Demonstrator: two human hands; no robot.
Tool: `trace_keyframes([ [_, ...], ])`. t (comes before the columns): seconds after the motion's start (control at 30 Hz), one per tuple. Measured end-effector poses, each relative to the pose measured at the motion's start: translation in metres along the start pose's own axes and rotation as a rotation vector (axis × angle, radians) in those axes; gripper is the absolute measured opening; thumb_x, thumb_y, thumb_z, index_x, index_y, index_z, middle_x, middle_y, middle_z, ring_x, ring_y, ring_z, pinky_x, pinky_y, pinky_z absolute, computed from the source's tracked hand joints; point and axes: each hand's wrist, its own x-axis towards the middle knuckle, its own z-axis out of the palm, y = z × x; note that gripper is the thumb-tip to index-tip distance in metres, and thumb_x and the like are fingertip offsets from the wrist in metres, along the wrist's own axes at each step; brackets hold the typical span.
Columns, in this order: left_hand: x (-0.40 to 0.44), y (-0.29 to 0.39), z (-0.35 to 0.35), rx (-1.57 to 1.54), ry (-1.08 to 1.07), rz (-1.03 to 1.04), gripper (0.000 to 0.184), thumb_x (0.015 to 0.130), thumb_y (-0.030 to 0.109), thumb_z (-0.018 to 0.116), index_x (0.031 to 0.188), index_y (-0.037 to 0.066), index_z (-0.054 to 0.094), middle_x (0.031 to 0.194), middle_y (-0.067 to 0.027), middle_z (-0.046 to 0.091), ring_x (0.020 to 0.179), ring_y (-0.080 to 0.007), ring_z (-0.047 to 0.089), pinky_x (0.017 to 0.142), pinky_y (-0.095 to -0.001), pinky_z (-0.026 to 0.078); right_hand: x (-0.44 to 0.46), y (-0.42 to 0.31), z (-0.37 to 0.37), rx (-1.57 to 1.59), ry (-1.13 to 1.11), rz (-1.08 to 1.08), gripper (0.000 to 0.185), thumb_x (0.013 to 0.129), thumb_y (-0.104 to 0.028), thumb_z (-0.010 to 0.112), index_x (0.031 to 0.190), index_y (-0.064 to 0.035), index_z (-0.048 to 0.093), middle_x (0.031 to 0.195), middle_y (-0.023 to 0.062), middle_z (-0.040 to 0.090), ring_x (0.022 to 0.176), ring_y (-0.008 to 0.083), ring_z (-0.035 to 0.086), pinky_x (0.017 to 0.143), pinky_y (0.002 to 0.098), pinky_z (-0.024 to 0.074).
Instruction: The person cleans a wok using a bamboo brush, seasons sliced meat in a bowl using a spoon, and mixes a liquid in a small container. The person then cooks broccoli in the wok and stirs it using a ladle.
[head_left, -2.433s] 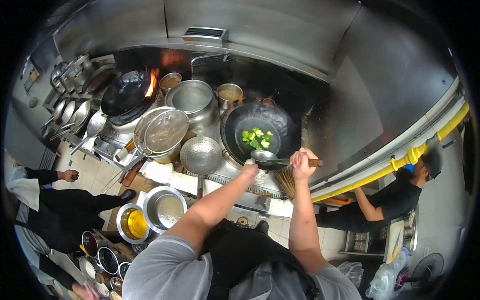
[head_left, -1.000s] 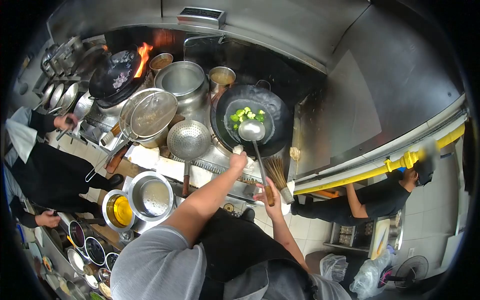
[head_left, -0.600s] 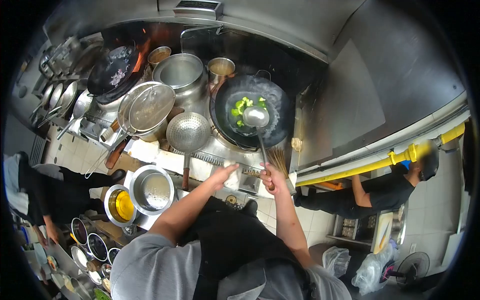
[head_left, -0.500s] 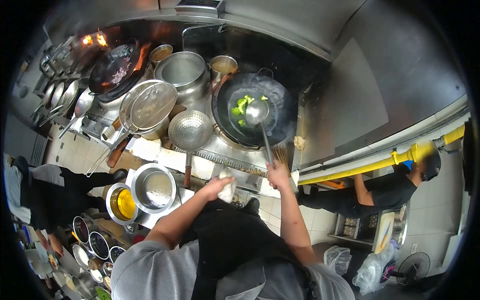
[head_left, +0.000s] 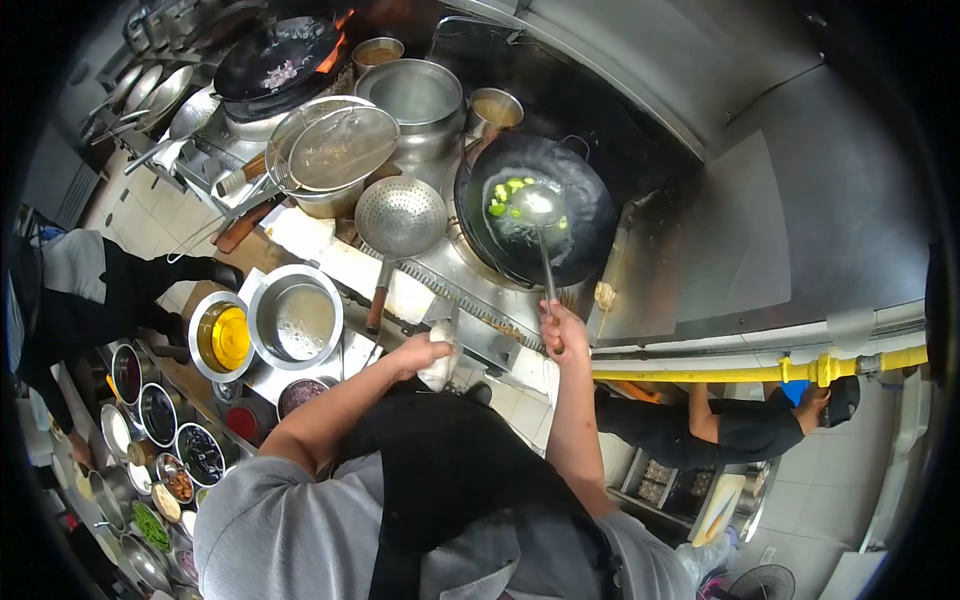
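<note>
My right hand [head_left: 565, 332] is closed round the long handle of a metal ladle [head_left: 540, 205]. The ladle's bowl rests inside a black wok [head_left: 592, 225] on the stove, among bright green vegetable pieces [head_left: 508, 192] in shallow, shiny liquid. Folded white cloth [head_left: 440, 358] is gripped in my left hand [head_left: 420, 354], close to the front edge of the stove; whether the cloth wraps round a handle I cannot tell. Between my left hand and the wok lies a perforated strainer ladle [head_left: 402, 218] with a wooden handle.
Left of the wok stand a large pot [head_left: 410, 92], a wire-mesh strainer [head_left: 345, 150] and a second wok [head_left: 272, 62] beside flames. Pots of cloudy liquid [head_left: 298, 312] and yellow oil [head_left: 222, 337] sit at my left. One person [head_left: 740, 430] is at right, another [head_left: 90, 280] at left.
My view has tilted and shifted, so the stove appears turned. The ladle's bowl has moved slightly within the wok among the green pieces. Both hands keep their grips.
</note>
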Motion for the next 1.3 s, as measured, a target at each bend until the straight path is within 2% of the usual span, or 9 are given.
trace_keyframes([
  [0.13,-0.001,-0.003,0.009,0.181,0.034,0.078,0.054,0.081,0.027,0.075,0.121,-0.006,0.060,0.110,-0.0136,0.066,0.094,-0.0225,0.065,0.081,-0.0360,0.053,0.003,0.046,0.006,-1.248,0.441,-0.601,0.031,0.097,-0.028,0.057,0.104,0.0024,0.054,0.069,0.0189,0.064,0.046,0.0247,0.063,0.038,0.0391,0.0446],
  [0.23,-0.005,-0.002,0.012,0.249,0.016,0.073,0.054,0.081,0.028,0.075,0.121,-0.005,0.060,0.111,-0.0121,0.066,0.096,-0.0213,0.063,0.082,-0.0354,0.051,-0.031,0.035,0.027,-1.066,0.434,-0.371,0.025,0.097,-0.025,0.057,0.104,-0.0005,0.056,0.065,0.0117,0.061,0.042,0.0178,0.056,0.035,0.0339,0.0406],
  [0.33,0.015,-0.018,0.008,0.278,-0.013,0.040,0.048,0.083,0.027,0.073,0.119,-0.003,0.062,0.107,-0.0109,0.067,0.093,-0.0205,0.064,0.079,-0.0345,0.052,-0.012,-0.009,-0.005,0.069,-0.133,0.111,0.024,0.096,-0.026,0.063,0.108,-0.0056,0.059,0.059,-0.0036,0.047,0.039,0.0029,0.033,0.031,0.0191,0.0222],
  [0.43,0.014,-0.020,0.017,0.320,-0.050,-0.006,0.043,0.084,0.026,0.071,0.116,-0.002,0.064,0.102,-0.0099,0.068,0.087,-0.0199,0.064,0.075,-0.0338,0.052,-0.007,-0.011,-0.003,-0.136,-0.056,-0.073,0.019,0.096,-0.022,0.059,0.104,-0.0046,0.059,0.062,0.0041,0.056,0.037,0.0123,0.045,0.035,0.0274,0.0376],
  [0.5,0.011,-0.016,0.024,0.341,-0.022,0.059,0.039,0.084,0.025,0.071,0.113,-0.001,0.065,0.098,-0.0095,0.069,0.083,-0.0195,0.065,0.074,-0.0340,0.053,-0.016,0.001,0.013,-1.238,0.438,-0.651,0.024,0.094,-0.024,0.062,0.101,-0.0015,0.062,0.065,0.0128,0.063,0.043,0.0222,0.059,0.039,0.0353,0.0456],
  [0.73,0.002,-0.023,0.011,0.278,-0.047,0.053,0.036,0.083,0.020,0.070,0.111,-0.002,0.065,0.099,-0.0109,0.069,0.084,-0.0206,0.066,0.073,-0.0346,0.053,0.029,0.000,-0.057,-1.326,0.700,-1.100,0.040,0.091,-0.026,0.063,0.119,0.0032,0.061,0.078,0.0218,0.069,0.056,0.0331,0.067,0.054,0.0433,0.0539],
  [0.9,-0.009,-0.012,0.013,0.307,-0.009,0.016,0.042,0.083,0.026,0.068,0.115,-0.002,0.064,0.103,-0.0118,0.068,0.090,-0.0201,0.065,0.078,-0.0340,0.052,0.022,-0.022,-0.024,-1.154,0.573,-0.645,0.037,0.092,-0.024,0.063,0.116,0.0041,0.061,0.085,0.0222,0.069,0.054,0.0274,0.067,0.045,0.0391,0.0502],
  [1.07,-0.008,-0.011,0.017,0.283,0.021,0.049,0.041,0.082,0.025,0.068,0.113,-0.003,0.065,0.103,-0.0124,0.069,0.090,-0.0214,0.065,0.079,-0.0346,0.052,0.015,-0.029,-0.013,-0.074,-0.075,-0.134,0.012,0.095,-0.015,0.060,0.093,-0.0047,0.054,0.066,0.0017,0.050,0.041,0.0077,0.041,0.033,0.0252,0.0320],
  [1.3,-0.002,-0.023,0.011,0.332,0.065,0.024,0.043,0.082,0.025,0.069,0.113,-0.005,0.065,0.103,-0.0128,0.069,0.089,-0.0213,0.065,0.078,-0.0340,0.052,-0.037,-0.021,0.014,-0.686,0.114,-0.362,0.013,0.095,-0.014,0.060,0.088,-0.0030,0.056,0.060,0.0021,0.052,0.041,0.0086,0.046,0.032,0.0255,0.0317],
])
